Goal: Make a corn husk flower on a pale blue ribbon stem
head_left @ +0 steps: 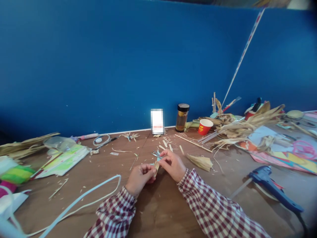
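Head view, small tan husk piece, dry, fibrous, pinched between left hand and right hand, scissors beside, brown wooden table.

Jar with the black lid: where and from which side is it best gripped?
Probably grip the jar round its straight body, below the lid, coming from the front: it stands upright close to the blue wall, with a red cup near one side and a white card on the other.
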The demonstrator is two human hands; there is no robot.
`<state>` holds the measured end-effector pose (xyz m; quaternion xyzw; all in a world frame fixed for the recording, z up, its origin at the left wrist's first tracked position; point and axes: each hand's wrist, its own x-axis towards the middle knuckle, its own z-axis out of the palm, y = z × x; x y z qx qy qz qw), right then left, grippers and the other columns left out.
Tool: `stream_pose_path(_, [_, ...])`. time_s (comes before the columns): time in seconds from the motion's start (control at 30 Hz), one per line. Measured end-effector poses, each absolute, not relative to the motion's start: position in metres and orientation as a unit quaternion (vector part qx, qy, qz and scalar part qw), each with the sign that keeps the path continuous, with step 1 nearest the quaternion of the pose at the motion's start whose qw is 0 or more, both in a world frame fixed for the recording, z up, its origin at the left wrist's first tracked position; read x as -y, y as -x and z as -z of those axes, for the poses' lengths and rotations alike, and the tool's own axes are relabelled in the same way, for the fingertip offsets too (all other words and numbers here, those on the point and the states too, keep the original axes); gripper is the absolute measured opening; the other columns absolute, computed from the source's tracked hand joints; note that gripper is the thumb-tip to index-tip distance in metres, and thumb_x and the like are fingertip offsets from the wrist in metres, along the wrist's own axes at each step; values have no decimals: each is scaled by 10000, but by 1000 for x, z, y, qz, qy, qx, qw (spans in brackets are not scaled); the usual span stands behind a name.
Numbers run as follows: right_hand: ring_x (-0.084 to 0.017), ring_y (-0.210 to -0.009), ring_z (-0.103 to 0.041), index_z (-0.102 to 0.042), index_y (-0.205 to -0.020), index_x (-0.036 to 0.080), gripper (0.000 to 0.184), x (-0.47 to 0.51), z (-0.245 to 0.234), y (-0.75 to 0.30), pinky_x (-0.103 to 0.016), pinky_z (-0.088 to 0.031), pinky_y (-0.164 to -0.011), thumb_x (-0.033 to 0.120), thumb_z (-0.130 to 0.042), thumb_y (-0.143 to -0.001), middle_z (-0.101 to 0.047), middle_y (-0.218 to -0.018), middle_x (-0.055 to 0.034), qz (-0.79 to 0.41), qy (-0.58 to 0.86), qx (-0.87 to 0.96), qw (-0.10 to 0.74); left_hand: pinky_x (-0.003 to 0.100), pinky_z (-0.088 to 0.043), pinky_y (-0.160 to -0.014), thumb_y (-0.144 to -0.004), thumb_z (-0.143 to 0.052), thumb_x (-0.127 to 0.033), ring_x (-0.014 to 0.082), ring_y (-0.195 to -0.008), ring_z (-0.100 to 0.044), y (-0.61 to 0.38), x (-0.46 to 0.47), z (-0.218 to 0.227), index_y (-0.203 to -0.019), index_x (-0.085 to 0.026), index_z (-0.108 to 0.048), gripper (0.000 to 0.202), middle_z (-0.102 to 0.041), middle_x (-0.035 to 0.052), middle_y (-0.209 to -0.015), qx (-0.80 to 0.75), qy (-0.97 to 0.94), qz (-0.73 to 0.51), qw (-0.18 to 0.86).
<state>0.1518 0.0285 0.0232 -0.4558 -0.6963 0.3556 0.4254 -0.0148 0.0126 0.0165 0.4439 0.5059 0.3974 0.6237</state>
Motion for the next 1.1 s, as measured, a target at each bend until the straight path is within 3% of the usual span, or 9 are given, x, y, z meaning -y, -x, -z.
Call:
stream_pose_path(0.1, [-145,-714,-565,-530,-866,195,114,-32,-21,-160,-280,-425,-675,292,-489,-823,-618,-788,-23,-221,520,723,396,178,-403,-474,-574,-723,-408,75,-486,-510,18,-16,-16,-672,-134,-594,319,-582,-17,-545,-507,-437,-446,594])
stream_pose_path(0.2, [-180,-804,-535,-576,-784,187,128,-35,-21,-168,-314,-404,-732,311,-591,-760,-580,-847,-47,-112,544,774,304,156,-351,-436,-608,-701,-406,62,-485,-464,21,-19,-17,-686,-135,-589,303,-567,-23,-571,-499,-432,-496,564])
stream_pose_path(0.33, [-179,-823,-518,-598,-805,176,116,-33,-23,-170,-311,-404,-742,280,-608,-755,-546,-892,-64,-92,537,809,220,131,-253,-373,-596,-728,-352,24,-428,-349,23,-20,-22,-659,-132,-564,281,-499,-55,-541,-472,-384,-536,586])
stream_pose_path(0.47, [-173,-833,-524,-601,-875,174,116,-31,-25,-170,-300,-409,-756,192,-574,-764,-523,-972,-79,-98,541,816,181,114,-289,-386,-575,-754,-288,25,-447,-389,25,-21,-23,-672,-136,-565,261,-479,-61,-528,-450,-314,-559,621])
stream_pose_path(0.63, [-186,-770,-547,-609,-811,142,94,-32,-29,-168,-297,-415,-675,138,-531,-759,-534,-979,-112,-104,579,799,123,101,-330,-380,-581,-752,-195,26,-463,-443,29,-24,-21,-673,-130,-567,216,-496,-48,-552,-431,-243,-572,654])
stream_pose_path(0.9, [-207,-796,-559,-550,-923,180,157,-27,-39,-166,-318,-407,-708,161,-439,-814,-609,-857,-72,-112,578,765,263,89,-324,-343,-636,-709,-137,21,-458,-468,33,-24,-25,-708,-139,-563,163,-508,-46,-592,-399,-194,-584,680])
stream_pose_path(1.0, [-178,-757,-579,-497,-1039,202,252,-28,-34,-163,-321,-429,-711,144,-430,-802,-610,-849,-47,-211,557,725,345,84,-319,-341,-632,-723,-150,16,-458,-467,34,-25,-26,-716,-135,-565,179,-496,-52,-583,-383,-188,-590,686])
stream_pose_path(1.1, [-156,-724,-585,-424,-1173,221,443,-29,-30,-158,-314,-464,-691,174,-538,-748,-595,-819,-22,-361,491,679,409,86,-320,-335,-639,-722,-136,15,-452,-470,37,-26,-26,-718,-138,-559,182,-495,-53,-587,-364,-169,-606,686])
